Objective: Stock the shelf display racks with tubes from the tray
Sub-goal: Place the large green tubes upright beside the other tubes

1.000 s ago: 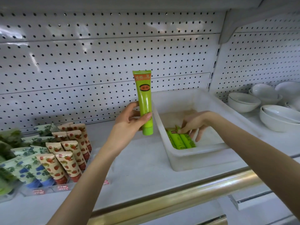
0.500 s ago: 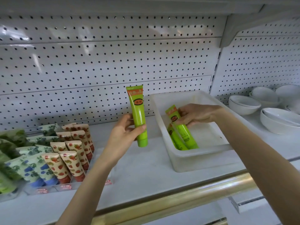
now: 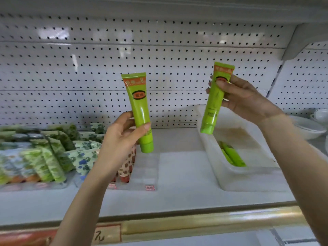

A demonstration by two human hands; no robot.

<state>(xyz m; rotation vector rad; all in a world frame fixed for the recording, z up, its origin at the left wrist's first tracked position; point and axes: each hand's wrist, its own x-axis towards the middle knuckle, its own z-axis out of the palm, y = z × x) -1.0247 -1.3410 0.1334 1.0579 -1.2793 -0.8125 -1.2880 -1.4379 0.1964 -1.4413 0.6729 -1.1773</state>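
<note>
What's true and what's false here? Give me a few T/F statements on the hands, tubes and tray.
1. The left hand holds a green tube roughly upright, cap down. True.
2. The right hand is empty. False: it holds a second green tube, cap down, above the tray's far end.
3. The tray has no stock in it. False: loose tubes, green, lie inside it.
4. White bowls sit on the shelf to the right of the tray. True.
</note>
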